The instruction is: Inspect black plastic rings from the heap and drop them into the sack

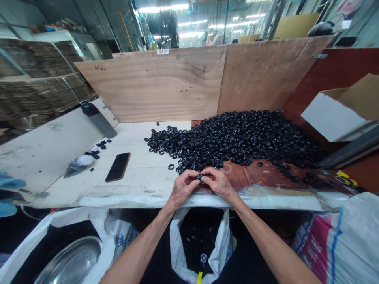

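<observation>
Between my fingertips is a small black ring-like part (199, 176), pinched from both sides just above the table's front edge. My left hand (184, 187) has thumb and forefinger closed on its left side. From the other side, my right hand (218, 183) grips it the same way. Much of the part is covered by the fingers, so its exact shape is hard to make out. Right behind my hands spreads a large heap of similar black parts (237, 136), many of them ring-shaped.
A phone (117, 167) and a clear plastic bag (79, 165) lie to the left, near a dark grey cylinder (99, 120). Below the edge hangs an open white sack (177, 252). Another sack holds a metal basin (74, 262). A plywood board (154, 86) walls the back; a carton (334, 116) stands right.
</observation>
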Motion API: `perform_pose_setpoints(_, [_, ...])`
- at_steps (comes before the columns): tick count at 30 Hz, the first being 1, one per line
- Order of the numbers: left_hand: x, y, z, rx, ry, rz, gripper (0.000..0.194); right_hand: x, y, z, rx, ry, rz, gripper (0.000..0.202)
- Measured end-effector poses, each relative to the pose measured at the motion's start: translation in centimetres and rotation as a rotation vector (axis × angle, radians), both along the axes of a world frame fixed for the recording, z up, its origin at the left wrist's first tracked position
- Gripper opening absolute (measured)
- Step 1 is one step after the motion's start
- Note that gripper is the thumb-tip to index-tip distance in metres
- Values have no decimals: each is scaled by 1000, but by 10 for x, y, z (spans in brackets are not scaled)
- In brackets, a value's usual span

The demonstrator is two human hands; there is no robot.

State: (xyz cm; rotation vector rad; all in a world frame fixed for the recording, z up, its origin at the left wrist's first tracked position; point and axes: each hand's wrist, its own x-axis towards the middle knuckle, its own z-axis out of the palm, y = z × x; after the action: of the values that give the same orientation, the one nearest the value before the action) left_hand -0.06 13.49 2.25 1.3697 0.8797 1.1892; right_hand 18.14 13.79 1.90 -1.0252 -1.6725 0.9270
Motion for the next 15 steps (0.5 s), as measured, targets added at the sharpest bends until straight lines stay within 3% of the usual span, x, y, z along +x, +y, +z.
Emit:
perform_pose_setpoints(6, [-2,0,0,-93,-1,-11,24,1,-3,10,246,-91,-8,16])
perform_pose_setpoints(15, [0,-3,1,138,95,0,17,-3,-2,-5,92,-140,-74,11])
